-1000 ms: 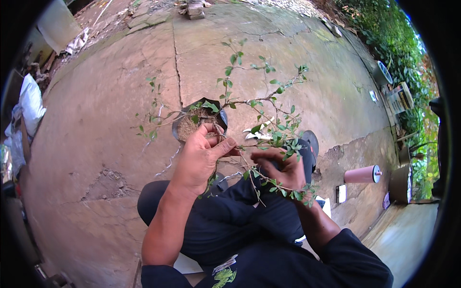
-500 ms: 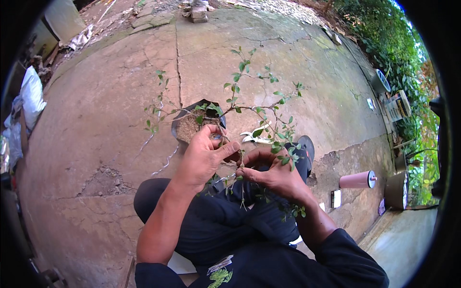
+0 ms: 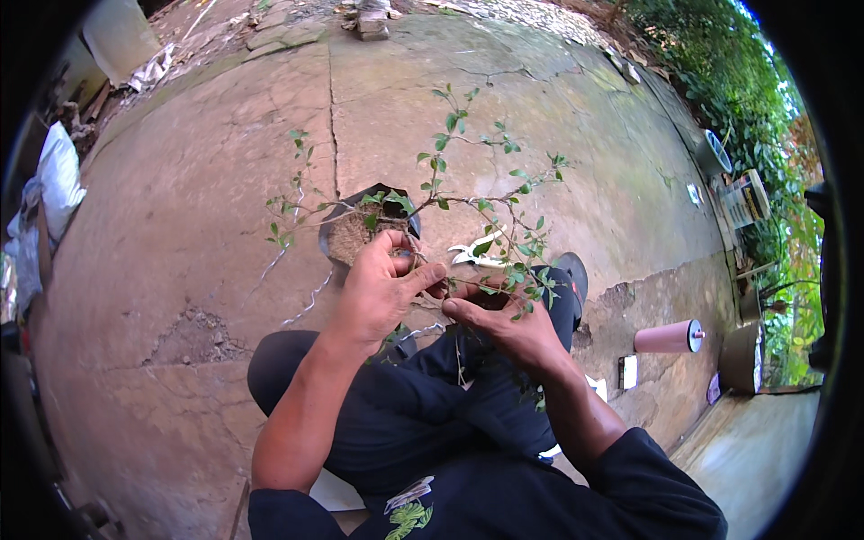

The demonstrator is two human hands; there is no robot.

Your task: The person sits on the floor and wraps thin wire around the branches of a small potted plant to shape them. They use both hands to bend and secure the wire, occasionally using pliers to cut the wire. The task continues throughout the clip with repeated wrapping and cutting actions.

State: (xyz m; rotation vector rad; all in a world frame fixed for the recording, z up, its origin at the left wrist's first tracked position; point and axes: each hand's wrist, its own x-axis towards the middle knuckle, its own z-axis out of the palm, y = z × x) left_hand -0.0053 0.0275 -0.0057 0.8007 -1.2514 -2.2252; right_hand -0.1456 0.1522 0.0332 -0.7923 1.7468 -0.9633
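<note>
A small leafy plant with thin spreading branches grows from a black pot filled with brown soil, just ahead of my legs. My left hand pinches a stem near the pot's near side, thumb and fingers closed. Close beside it on the right, my right hand has its thumb and fingers closed on a thin branch, partly covered by leaves. Silvery wire trails over the ground left of my left hand, and another bit shows below the hands. Pale-handled pruning shears lie right of the pot.
Cracked concrete spreads all around. To the right are a pink tumbler, a small white-topped box, a grey bucket and a blue-rimmed pail. White sacks sit at the left edge, bricks at the far side.
My right hand has moved slightly left and up, closer to my left hand, and the branch by it has shifted. The left hand keeps its pinch with little movement.
</note>
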